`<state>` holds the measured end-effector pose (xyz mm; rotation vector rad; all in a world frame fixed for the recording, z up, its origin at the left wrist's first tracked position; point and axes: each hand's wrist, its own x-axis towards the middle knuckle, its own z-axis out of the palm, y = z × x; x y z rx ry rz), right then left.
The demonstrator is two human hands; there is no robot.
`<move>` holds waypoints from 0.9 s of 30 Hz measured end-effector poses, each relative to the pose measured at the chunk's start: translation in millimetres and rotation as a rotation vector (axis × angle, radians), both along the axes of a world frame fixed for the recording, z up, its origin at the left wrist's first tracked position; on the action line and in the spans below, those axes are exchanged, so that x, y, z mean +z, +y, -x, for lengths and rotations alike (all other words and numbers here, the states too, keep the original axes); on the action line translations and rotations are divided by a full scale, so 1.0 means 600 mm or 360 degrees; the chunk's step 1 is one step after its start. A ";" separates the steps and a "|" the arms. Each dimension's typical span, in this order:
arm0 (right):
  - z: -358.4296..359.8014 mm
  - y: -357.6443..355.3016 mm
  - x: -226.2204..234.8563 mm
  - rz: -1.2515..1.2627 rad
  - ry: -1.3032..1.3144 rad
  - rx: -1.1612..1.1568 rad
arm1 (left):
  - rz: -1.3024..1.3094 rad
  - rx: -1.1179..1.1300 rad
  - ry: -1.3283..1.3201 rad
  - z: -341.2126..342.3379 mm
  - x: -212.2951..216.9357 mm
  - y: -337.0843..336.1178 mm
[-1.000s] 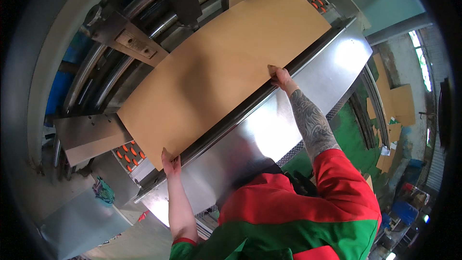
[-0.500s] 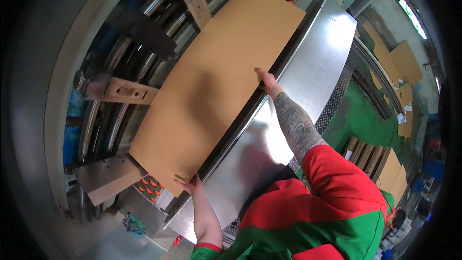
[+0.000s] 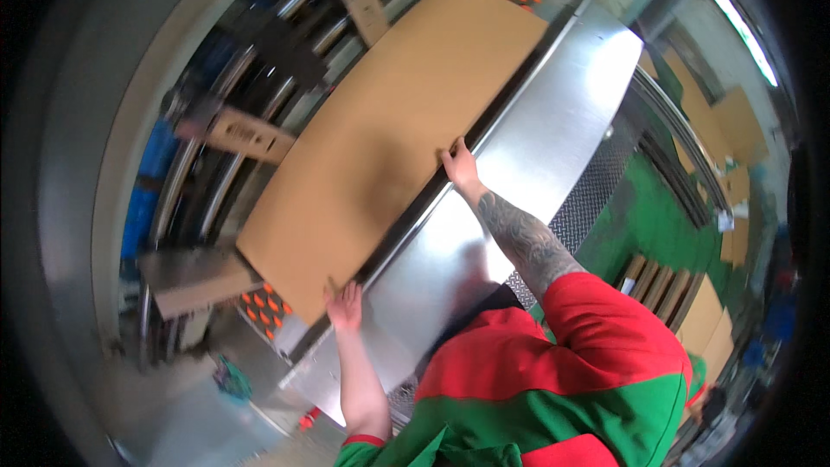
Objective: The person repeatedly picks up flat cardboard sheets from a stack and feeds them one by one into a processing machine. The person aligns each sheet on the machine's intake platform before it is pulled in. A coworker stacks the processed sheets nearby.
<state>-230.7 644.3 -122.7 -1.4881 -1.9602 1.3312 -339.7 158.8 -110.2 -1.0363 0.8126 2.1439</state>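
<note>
A large flat brown cardboard sheet lies tilted across the machine, its near long edge along a dark bar. At the sheet's near lower corner, my left hand is open, fingers spread, over the edge. Farther up the same edge, my right hand rests at the dark bar with its fingers loosely apart, their tips by the cardboard. Neither hand wraps round the sheet. A shiny metal table stretches beneath my right forearm.
Metal rollers and wooden-coloured guide blocks stand beyond the sheet. Orange roller wheels show at its lower end. A metal plate juts out at left. Stacked cardboard stands on the green floor at right.
My right hand has slid back and down along the edge, its thumb off the sheet's surface. My left hand has loosened from the corner, with its fingers spreading. The sheet looks nearly still.
</note>
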 end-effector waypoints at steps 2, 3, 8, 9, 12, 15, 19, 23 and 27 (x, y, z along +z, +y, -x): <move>-0.063 -0.111 0.011 -0.0301 0.0058 0.0347 | 0.0135 -0.0626 0.0551 -0.080 0.011 -0.004; -0.109 -0.163 0.017 -0.0425 0.0060 0.0564 | 0.0301 -0.0808 0.0731 -0.124 0.012 -0.003; -0.353 -0.387 0.036 -0.0627 -0.0399 0.1462 | 0.1099 -0.1648 0.0722 -0.329 0.000 -0.058; -0.384 -0.407 0.035 -0.0614 -0.0619 0.1622 | 0.1367 -0.1819 0.1029 -0.368 0.001 -0.090; -0.395 -0.397 0.015 -0.0658 -0.0590 0.1106 | 0.1806 -0.2234 0.1420 -0.443 0.000 -0.172; -0.402 -0.350 0.019 -0.0754 -0.0910 0.1316 | 0.1827 -0.2098 0.1431 -0.450 0.007 -0.232; -0.405 -0.341 0.041 -0.0796 -0.1210 0.1319 | 0.1751 -0.2707 0.1769 -0.411 0.015 -0.296; -0.416 -0.451 0.055 -0.0605 -0.1100 0.0739 | 0.1683 -0.3190 0.1937 -0.378 0.010 -0.345; -0.493 -0.666 0.066 -0.0511 -0.0910 0.0501 | 0.1524 -0.3286 0.2133 -0.363 0.001 -0.359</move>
